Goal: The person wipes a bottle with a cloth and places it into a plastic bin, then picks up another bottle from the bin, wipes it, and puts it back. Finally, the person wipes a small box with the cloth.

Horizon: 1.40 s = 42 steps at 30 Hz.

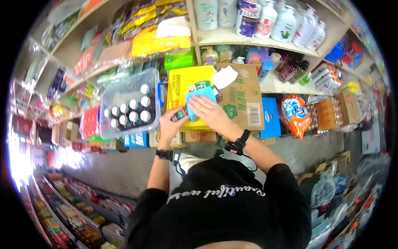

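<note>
My left hand (169, 125) grips one end of a dark bottle (180, 114), held tilted above a yellow box (186, 85). My right hand (209, 111) presses a light blue cloth (206, 94) over the bottle, and the cloth hides its middle. Something dark shows past the cloth's far right edge; whether it belongs to the same bottle I cannot make out. Left of my hands stands a clear plastic bin (108, 93) with blue latches, holding several dark bottles (133, 115) with white caps.
A brown carton (246, 97) with a white paper (224, 77) on it stands right of the yellow box. Farther right are a blue box (270, 117) and an orange detergent bag (295, 114). Shelves with pump bottles (286, 25) rise behind. Stocked bins (83, 216) line the lower left.
</note>
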### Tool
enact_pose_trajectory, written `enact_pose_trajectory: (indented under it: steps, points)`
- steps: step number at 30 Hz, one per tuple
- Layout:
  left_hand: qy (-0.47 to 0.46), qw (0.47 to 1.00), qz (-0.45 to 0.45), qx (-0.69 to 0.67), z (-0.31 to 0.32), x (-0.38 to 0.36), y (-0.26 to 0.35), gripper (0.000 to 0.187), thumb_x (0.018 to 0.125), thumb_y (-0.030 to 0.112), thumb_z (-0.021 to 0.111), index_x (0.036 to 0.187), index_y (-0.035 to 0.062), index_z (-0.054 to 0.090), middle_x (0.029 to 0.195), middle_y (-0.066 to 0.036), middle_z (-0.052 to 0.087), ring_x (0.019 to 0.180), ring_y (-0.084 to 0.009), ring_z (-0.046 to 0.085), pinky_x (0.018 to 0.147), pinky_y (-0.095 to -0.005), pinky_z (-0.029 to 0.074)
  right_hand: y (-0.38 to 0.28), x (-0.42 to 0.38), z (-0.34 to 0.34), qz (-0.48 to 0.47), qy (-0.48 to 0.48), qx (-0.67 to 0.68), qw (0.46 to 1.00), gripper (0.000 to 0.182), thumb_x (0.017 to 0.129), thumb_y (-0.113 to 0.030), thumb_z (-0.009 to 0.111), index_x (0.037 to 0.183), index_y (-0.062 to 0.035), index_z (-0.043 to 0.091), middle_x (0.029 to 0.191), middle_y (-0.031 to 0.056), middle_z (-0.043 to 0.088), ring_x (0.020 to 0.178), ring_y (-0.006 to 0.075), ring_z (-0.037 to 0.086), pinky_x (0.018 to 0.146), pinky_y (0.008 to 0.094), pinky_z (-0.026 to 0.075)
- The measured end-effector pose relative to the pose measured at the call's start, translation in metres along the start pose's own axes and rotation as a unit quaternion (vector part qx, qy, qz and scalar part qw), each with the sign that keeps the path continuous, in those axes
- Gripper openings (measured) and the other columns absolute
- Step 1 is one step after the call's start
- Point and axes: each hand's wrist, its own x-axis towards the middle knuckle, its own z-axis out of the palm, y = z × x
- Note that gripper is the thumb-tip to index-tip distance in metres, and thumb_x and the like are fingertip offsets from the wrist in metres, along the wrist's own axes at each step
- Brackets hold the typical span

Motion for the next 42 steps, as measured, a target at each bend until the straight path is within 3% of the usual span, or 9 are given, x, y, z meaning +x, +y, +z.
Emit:
enact_pose_trajectory:
  steps: [3, 10, 16, 21, 27, 30, 36, 40, 42]
  points:
    - [0.001, 1.0, 0.01, -0.003, 0.002, -0.002, -0.011, 0.047, 0.071, 0.015, 0.093, 0.113, 0.002, 0.077, 0.105, -0.015, 0.078, 0.095, -0.0225, 0.074, 0.087, -0.0332, 0.057, 0.0, 0.0, 0.003, -0.017, -0.009, -0.02, 1.0, 0.048, 0.093, -0.01, 0.055, 0.141, 0.0, 0.057, 0.153, 0.0117, 0.054, 0.145, 0.0231, 0.048, 0.124, 0.0416, 0.036]
    - [0.001, 1.0, -0.007, -0.018, 0.004, -0.005, 0.001, 0.046, 0.074, 0.011, 0.093, 0.115, -0.001, 0.076, 0.1, -0.011, 0.076, 0.09, -0.0155, 0.07, 0.083, -0.0304, 0.056, 0.03, -0.026, -0.015, -0.021, 0.016, 0.019, 0.999, 0.048, 0.093, -0.009, 0.057, 0.141, -0.0052, 0.059, 0.153, 0.0086, 0.056, 0.143, 0.0208, 0.051, 0.121, 0.0399, 0.042]
    - [0.005, 0.999, -0.008, -0.032, 0.006, -0.006, -0.006, 0.047, 0.072, 0.011, 0.094, 0.114, -0.0007, 0.076, 0.101, -0.012, 0.076, 0.09, -0.0184, 0.071, 0.083, -0.0322, 0.056, 0.034, -0.038, -0.025, 0.106, 0.06, 0.045, 0.992, 0.043, 0.094, -0.008, 0.061, 0.137, -0.0073, 0.065, 0.147, 0.0093, 0.061, 0.139, 0.0234, 0.055, 0.12, 0.0396, 0.043]
    - [0.009, 0.997, 0.074, 0.007, 0.006, -0.003, -0.01, 0.048, 0.07, 0.014, 0.096, 0.111, -0.0004, 0.075, 0.102, -0.015, 0.075, 0.091, -0.0262, 0.073, 0.083, -0.0361, 0.057, 0.011, -0.034, -0.019, 0.227, 0.125, 0.051, 0.964, 0.045, 0.09, -0.004, 0.071, 0.135, -0.0038, 0.067, 0.145, 0.0128, 0.062, 0.137, 0.027, 0.057, 0.116, 0.0419, 0.047]
    - [0.035, 0.987, 0.157, 0.006, 0.011, -0.004, -0.006, 0.046, 0.067, 0.015, 0.096, 0.105, 0.0034, 0.072, 0.093, -0.016, 0.071, 0.085, -0.0341, 0.068, 0.078, -0.0436, 0.056, -0.025, -0.025, -0.007, 0.436, 0.219, 0.148, 0.861, 0.04, 0.095, 0.0, 0.067, 0.135, 0.0008, 0.064, 0.138, 0.023, 0.064, 0.132, 0.0345, 0.061, 0.106, 0.0396, 0.052]
    - [0.025, 0.985, 0.169, 0.006, 0.008, -0.002, -0.007, 0.048, 0.067, 0.016, 0.097, 0.106, 0.0026, 0.072, 0.094, -0.016, 0.071, 0.085, -0.0342, 0.068, 0.078, -0.0438, 0.055, -0.04, -0.018, -0.007, 0.484, 0.214, 0.126, 0.839, 0.04, 0.093, 0.002, 0.067, 0.133, 0.0003, 0.065, 0.137, 0.022, 0.065, 0.13, 0.0347, 0.063, 0.106, 0.0399, 0.052]
    - [0.037, 0.98, 0.197, -0.018, 0.005, 0.0, -0.01, 0.048, 0.069, 0.017, 0.096, 0.106, 0.0013, 0.071, 0.091, -0.016, 0.069, 0.082, -0.0364, 0.067, 0.074, -0.0456, 0.054, -0.07, -0.006, 0.003, 0.412, 0.105, 0.017, 0.905, 0.036, 0.091, -0.001, 0.07, 0.128, -0.0017, 0.069, 0.134, 0.02, 0.067, 0.123, 0.0363, 0.066, 0.101, 0.0422, 0.056]
    - [0.026, 0.981, 0.19, -0.025, 0.003, 0.002, -0.008, 0.047, 0.069, 0.017, 0.095, 0.106, 0.001, 0.071, 0.09, -0.017, 0.069, 0.081, -0.0365, 0.067, 0.074, -0.0453, 0.054, -0.077, 0.0, 0.002, 0.457, 0.143, 0.041, 0.877, 0.035, 0.094, -0.004, 0.069, 0.129, -0.0059, 0.07, 0.125, 0.0205, 0.071, 0.112, 0.0335, 0.072, 0.092, 0.04, 0.059]
    - [0.021, 0.98, 0.199, -0.022, 0.002, 0.002, -0.008, 0.047, 0.07, 0.017, 0.095, 0.106, 0.0004, 0.071, 0.091, -0.018, 0.069, 0.083, -0.0354, 0.068, 0.076, -0.0442, 0.055, -0.075, 0.004, -0.007, 0.522, 0.166, 0.056, 0.835, 0.034, 0.096, -0.006, 0.068, 0.129, -0.0061, 0.069, 0.118, 0.022, 0.072, 0.103, 0.0336, 0.074, 0.084, 0.0397, 0.06]
